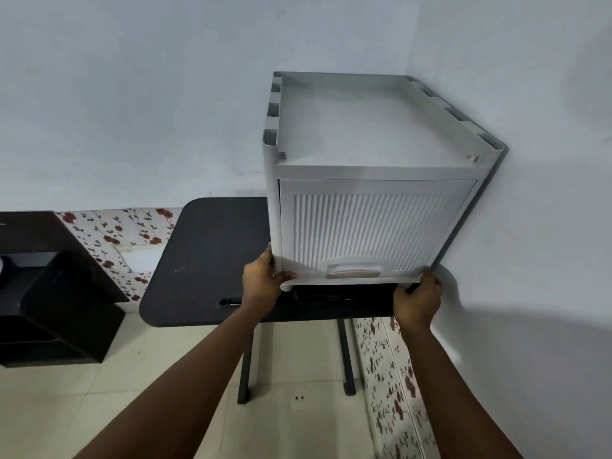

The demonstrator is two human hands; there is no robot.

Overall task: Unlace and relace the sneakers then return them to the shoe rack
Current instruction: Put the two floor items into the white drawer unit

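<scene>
The shoe rack, a pale grey plastic cabinet with a ribbed front door, is held at its two lower front corners, one in each hand. It rises above and beyond the hands, its flat rimmed top seen from above and its back set close into the corner of the wall. Whether its base rests fully on the dark table or is lifted slightly off it cannot be told. A recessed handle sits at the bottom edge of the door, midway between the hands. The door is shut, so no sneakers are seen.

The left hand is closed around the lower left corner, its thumb laid across the front face and its fingers wrapped behind the side edge. The right hand is closed on the lower right corner, knuckles toward the camera, fingertips hidden beneath the edge. Both forearms are stretched forward and upward from the bottom of the view, the wrists nearly straight.

The table lies beneath and to the left of the left hand, its dark legs standing on the tiled floor below the forearms. A dark wooden unit stands well to the left of the left hand. A floral skirting strip runs along the wall base.
</scene>
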